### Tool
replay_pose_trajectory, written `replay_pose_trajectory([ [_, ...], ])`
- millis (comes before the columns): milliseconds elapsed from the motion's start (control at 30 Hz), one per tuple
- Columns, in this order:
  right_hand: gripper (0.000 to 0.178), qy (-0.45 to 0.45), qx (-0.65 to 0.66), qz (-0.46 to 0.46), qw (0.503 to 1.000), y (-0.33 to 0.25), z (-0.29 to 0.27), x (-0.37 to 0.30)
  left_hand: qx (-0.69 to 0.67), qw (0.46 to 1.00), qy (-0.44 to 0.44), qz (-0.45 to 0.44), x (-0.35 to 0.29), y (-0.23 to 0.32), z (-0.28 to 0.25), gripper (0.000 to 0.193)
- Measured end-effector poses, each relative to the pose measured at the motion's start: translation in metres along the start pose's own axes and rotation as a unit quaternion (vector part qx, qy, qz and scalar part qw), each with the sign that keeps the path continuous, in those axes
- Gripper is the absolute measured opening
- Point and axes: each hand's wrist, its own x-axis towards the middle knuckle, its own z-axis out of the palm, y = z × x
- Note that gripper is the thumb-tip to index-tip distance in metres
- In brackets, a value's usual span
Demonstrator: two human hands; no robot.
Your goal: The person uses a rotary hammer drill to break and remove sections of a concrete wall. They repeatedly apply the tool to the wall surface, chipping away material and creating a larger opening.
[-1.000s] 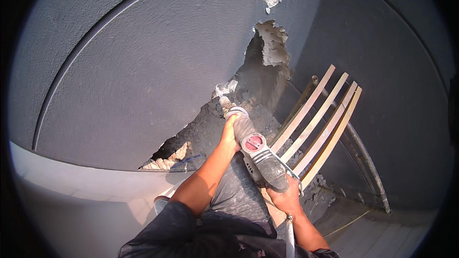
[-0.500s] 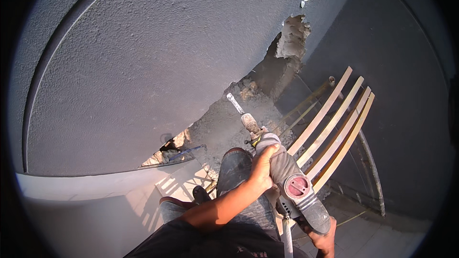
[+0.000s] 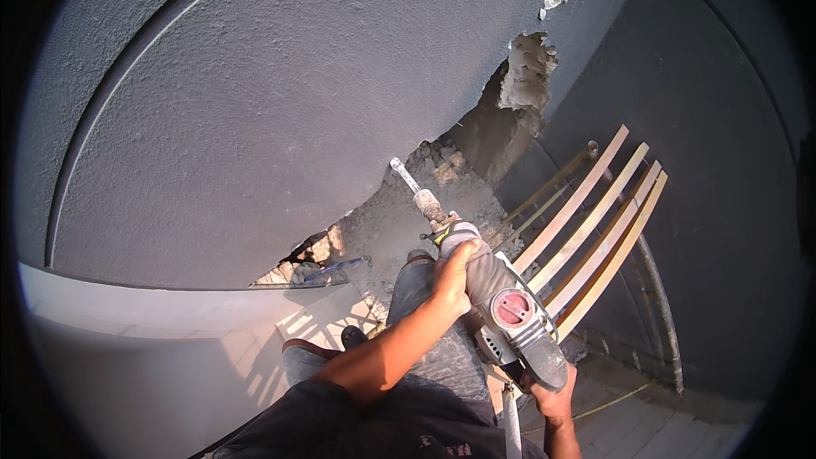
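Both my hands hold a dusty grey demolition hammer (image 3: 491, 276) slantwise across my body. My left hand (image 3: 455, 279) wraps round its barrel behind the front collar. My right hand (image 3: 554, 395) is closed on the rear handle; part of its fingers is hidden behind the housing. The chisel bit (image 3: 405, 173) points away to the upper left, with its tip at the broken lower edge of the grey plastered wall (image 3: 280, 119). Whether the tip touches the wall I cannot tell. A pale cable or strap (image 3: 510, 421) hangs below the tool.
Broken rubble (image 3: 382, 221) lies in the gap below the wall. Several curved wooden slats (image 3: 586, 221) stand at the right, beside a metal frame (image 3: 659, 306). A blue rod-like thing (image 3: 338, 269) lies at the wall's foot. A jagged hole (image 3: 527, 76) runs up the corner.
The demolition hammer has shifted left and slightly up with both hands, bringing the chisel tip from over the rubble to the wall's broken edge. The view has tilted a little.
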Motion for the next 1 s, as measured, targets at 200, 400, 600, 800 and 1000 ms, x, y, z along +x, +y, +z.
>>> replay_pose_trajectory([
  [200,0.028,-0.020,0.004,-0.003,1.000,-0.001,-0.014,0.009,0.005,1.000,0.020,0.012,-0.010,-0.003,0.009,0.035],
  [400,0.020,-0.016,0.012,-0.019,1.000,-0.015,-0.010,0.019,0.006,1.000,0.028,0.005,-0.003,0.007,0.015,0.040],
  [600,0.017,-0.012,0.013,-0.025,1.000,-0.043,-0.010,0.025,0.018,0.999,0.026,0.029,0.000,0.007,0.020,0.038],
  [800,0.015,-0.025,0.010,-0.042,0.999,-0.055,-0.007,0.034,-0.012,1.000,0.000,0.018,-0.002,0.018,0.027,0.041],
  [1000,0.016,-0.040,-0.008,-0.052,0.998,-0.048,-0.009,0.036,-0.009,1.000,0.017,0.011,-0.008,0.017,0.021,0.040],
])
